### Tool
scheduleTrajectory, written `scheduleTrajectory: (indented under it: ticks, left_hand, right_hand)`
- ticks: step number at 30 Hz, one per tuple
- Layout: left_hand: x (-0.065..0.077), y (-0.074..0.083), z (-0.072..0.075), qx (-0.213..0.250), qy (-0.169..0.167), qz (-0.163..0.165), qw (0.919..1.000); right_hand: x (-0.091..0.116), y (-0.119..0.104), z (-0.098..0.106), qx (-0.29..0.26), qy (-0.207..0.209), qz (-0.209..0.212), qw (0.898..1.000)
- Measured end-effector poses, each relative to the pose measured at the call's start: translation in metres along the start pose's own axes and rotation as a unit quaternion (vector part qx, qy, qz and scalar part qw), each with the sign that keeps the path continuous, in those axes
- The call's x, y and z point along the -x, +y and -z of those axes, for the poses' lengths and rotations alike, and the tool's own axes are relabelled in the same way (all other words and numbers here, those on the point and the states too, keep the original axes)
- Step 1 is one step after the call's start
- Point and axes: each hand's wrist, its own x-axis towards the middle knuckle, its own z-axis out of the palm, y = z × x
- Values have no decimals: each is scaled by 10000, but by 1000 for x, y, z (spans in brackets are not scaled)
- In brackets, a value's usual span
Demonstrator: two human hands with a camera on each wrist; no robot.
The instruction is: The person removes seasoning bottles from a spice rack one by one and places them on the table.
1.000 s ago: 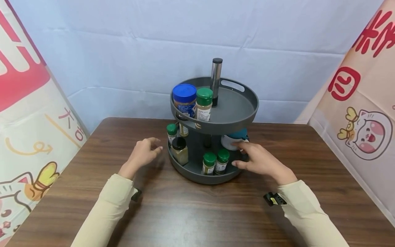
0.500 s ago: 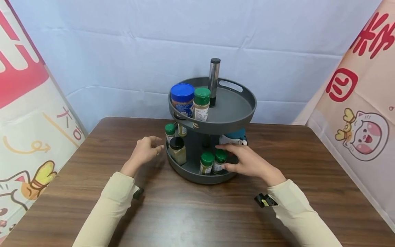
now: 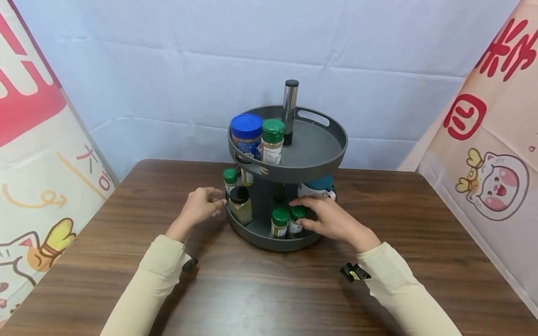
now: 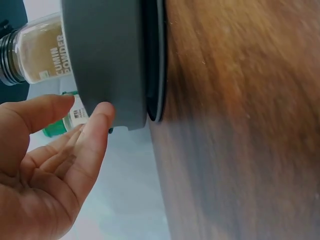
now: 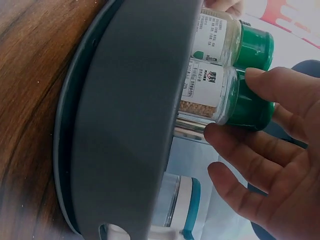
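A grey two-tier turntable rack (image 3: 294, 172) stands on the table, with jars on both tiers. My right hand (image 3: 332, 221) reaches into the lower tier and pinches a green-capped spice jar (image 5: 215, 90), thumb on its cap (image 5: 252, 102) and fingertips at its other side. Another green-capped jar (image 3: 279, 223) stands beside it. My left hand (image 3: 203, 205), fingers loosely bent and holding nothing, is at the left rim of the lower tier, possibly touching it. Closest to it are a black-lidded cumin powder jar (image 4: 42, 50) and a small green-capped jar (image 4: 75, 116).
On the upper tier are a blue-lidded jar (image 3: 246, 135) and a green-capped shaker (image 3: 272, 142), left of the metal post (image 3: 290, 112). A white container with a teal lid (image 3: 316, 185) stands at the lower tier's right. The wooden table (image 3: 260, 289) meets a pale cloth backdrop (image 3: 189, 93).
My right hand has moved left from beside the teal-lidded container to the green-capped spice jar. My left hand has come slightly closer to the lower tier's rim.
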Motion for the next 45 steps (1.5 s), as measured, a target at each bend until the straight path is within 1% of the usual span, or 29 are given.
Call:
scheduleTrajectory:
  ticks: [4, 11, 16, 22, 27, 31, 34, 39, 45]
  left_hand:
    - [-2, 3, -2, 77, -25, 49, 10000]
    - [-3, 5, -3, 158, 187, 60, 9997]
    - [-4, 2, -5, 94, 54, 141, 9998]
    - [-5, 6, -6, 48, -10, 43, 10000]
    - [-5, 7, -5, 172, -60, 191, 9997]
    - [-5, 7, -5, 400, -41, 334, 9986]
    - [-6, 7, -5, 449, -40, 366, 9983]
    - [-5, 8, -4, 378, -38, 369, 9986]
    - [-5, 7, -5, 188, -167, 302, 9992]
  right_hand:
    - [0, 1, 1, 24, 40, -6, 10000]
    - [2, 2, 2, -16, 180, 115, 9998]
    - [8, 3, -1, -67, 103, 74, 9999]
    - [11, 3, 0, -66, 139, 76, 9999]
    - [7, 3, 0, -71, 63, 146, 9998]
    - [4, 3, -1, -37, 113, 209, 9997]
    - [3, 2, 0, 58, 122, 232, 9996]
    - [4, 0, 6, 250, 205, 182, 9993]
    - [6, 0, 12, 220, 396, 132, 9989]
